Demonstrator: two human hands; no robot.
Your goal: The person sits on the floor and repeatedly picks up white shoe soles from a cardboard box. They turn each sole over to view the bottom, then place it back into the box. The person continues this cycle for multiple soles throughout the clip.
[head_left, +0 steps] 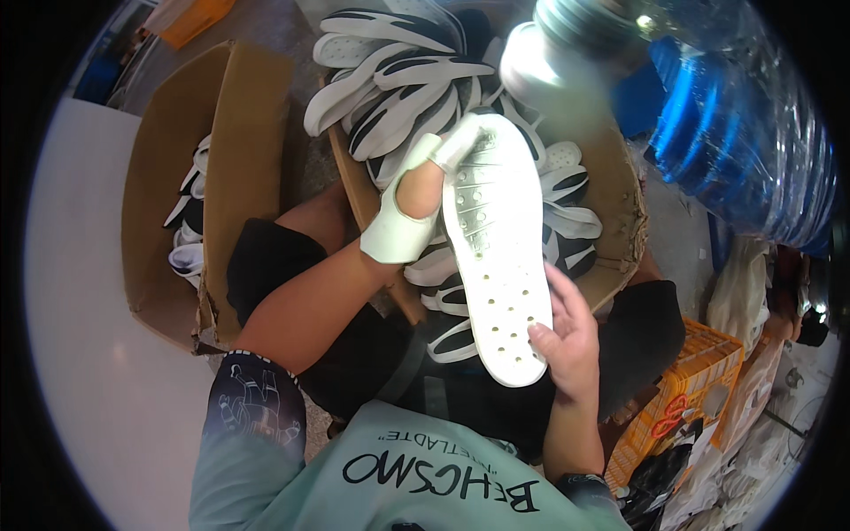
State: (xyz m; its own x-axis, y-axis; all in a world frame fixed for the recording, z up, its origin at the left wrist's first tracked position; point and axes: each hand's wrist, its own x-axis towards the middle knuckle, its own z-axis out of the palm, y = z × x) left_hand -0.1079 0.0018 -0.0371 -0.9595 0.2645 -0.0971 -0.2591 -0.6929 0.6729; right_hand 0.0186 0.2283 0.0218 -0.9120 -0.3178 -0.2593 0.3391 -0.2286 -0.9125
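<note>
A long white shoe sole with rows of small holes is held up over my lap, its far end tilted slightly left. My right hand grips the near end from the right, thumb on the top face and fingers along the edge. A white wrap covers much of my left hand, which is at the sole's far left edge; a white-covered finger or thumb lies over that edge, and the other fingers are hidden. Below and beyond the sole, a cardboard box holds many white-and-black shoe soles.
Left of my knee stands another cardboard box with several white-and-black pieces inside. A shiny lamp-like object hangs at the far right, near blue plastic-wrapped stacks. An orange crate stands right of my leg. A white surface runs along the left.
</note>
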